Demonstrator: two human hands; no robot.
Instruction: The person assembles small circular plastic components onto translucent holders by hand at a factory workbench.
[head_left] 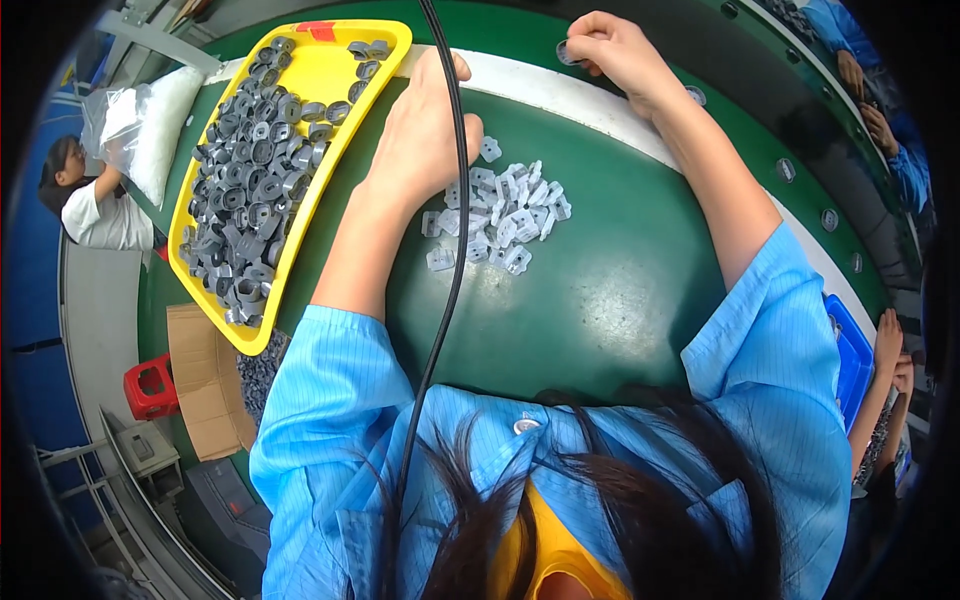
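Observation:
My right hand (622,62) is at the far side of the green table, by the white strip. Its thumb and fingers pinch a small grey round plastic part (568,53). My left hand (425,130) is curled closed beside the tray, partly crossed by a black cable. Its fingertips face away, so anything inside them is hidden. Just right of and nearer than that hand lies a loose pile of light-grey flat plastic pieces (518,215) with notched edges. A single light-grey piece (489,149) sits apart at the pile's far edge.
A yellow tray (345,160) full of dark-grey ring-shaped parts (262,150) stands left. The black cable (455,250) hangs across the view. Several round parts (786,170) lie along the belt at right. A blue bin (850,355) and co-workers' hands (888,345) are at the right edge.

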